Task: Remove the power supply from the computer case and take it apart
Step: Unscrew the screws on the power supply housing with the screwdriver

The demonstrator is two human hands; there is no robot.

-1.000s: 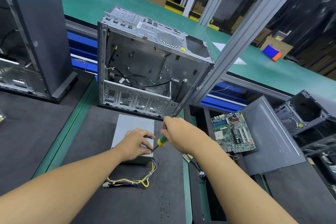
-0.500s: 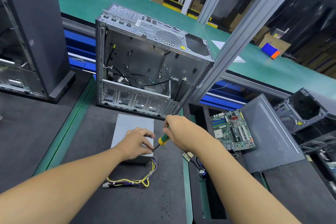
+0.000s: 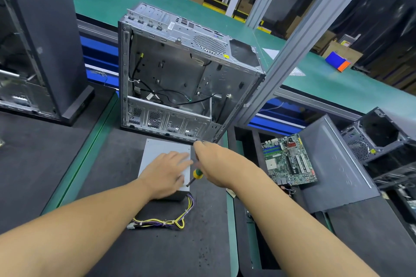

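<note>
Since the earlier frames the left hand (image 3: 165,172) is opened from its pinch and laid flat, fingers straight, on the power supply (image 3: 162,147), and the screwdriver (image 3: 197,173), gripped in the curled right hand (image 3: 216,164), is lifted off the near right corner; a screw there is judged released. The power supply is seen as a plain grey metal box lying on the black mat (image 3: 157,252) just before the open computer case (image 3: 180,69), its yellow wire bundle (image 3: 171,221) trailing nearward.

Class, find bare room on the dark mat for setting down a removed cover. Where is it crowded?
Free: mat between the green strip and power supply, also nearer than the cable bundle. Crowded: right, around the motherboard and side panel.
</note>
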